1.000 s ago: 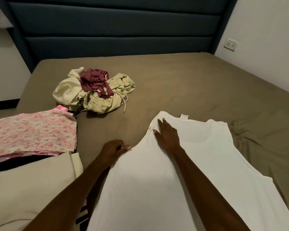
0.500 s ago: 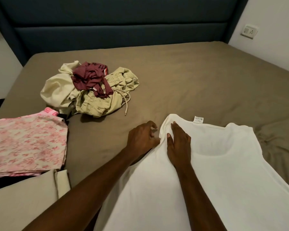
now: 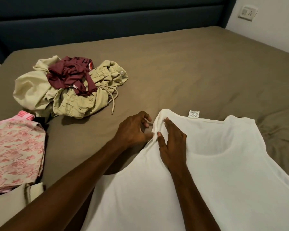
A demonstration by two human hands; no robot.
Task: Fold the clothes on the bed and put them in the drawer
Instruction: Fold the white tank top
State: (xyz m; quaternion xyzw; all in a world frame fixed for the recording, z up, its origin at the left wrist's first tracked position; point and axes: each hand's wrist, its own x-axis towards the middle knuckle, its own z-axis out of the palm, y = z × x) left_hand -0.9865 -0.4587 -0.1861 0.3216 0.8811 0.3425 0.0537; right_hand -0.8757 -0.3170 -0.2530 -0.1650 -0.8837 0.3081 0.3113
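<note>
Brown bed (image 3: 182,67), white vest (image 3: 223,172) spread flat near its foot.

Within the last second the left hand (image 3: 132,130) has slid from the vest's side up to the left strap (image 3: 158,124), where its curled fingers seem to pinch the edge; the right hand (image 3: 172,144) rests flat beside it, fingers straight. Folding looks about to begin, while the pile (image 3: 65,85) waits beyond and the pink cloth (image 3: 15,150) lies folded at the left.
</note>
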